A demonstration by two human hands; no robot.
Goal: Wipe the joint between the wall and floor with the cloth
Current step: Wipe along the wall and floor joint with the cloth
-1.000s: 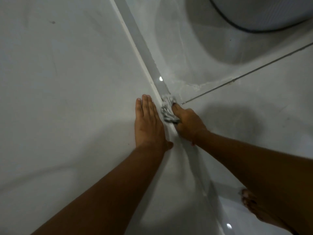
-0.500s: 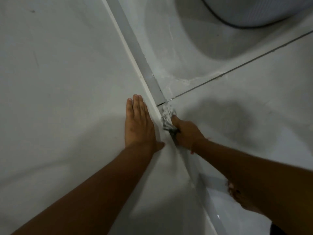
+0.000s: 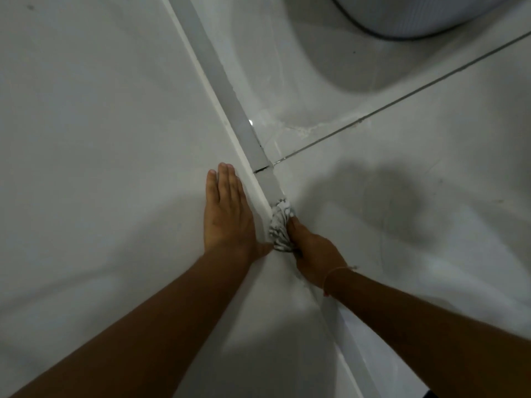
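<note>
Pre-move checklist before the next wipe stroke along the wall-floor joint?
1. Cloth gripped in right hand: ok.
2. Cloth pressed on the grey joint strip: ok.
3. Left hand flat on the wall, beside the strip, off the wipe path: ok.
4. Strip ahead free of objects: ok.
5. Dark gap in the strip just ahead, snag risk: cannot tell.
6. White residue on the floor tile by the grout line: not ok.

Dim white wall (image 3: 86, 139), tiled floor (image 3: 431, 168)

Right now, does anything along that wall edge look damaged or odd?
Yes. The grey skirting strip has a dark gap across it, and whitish residue streaks the floor tile by the grout line.
</note>
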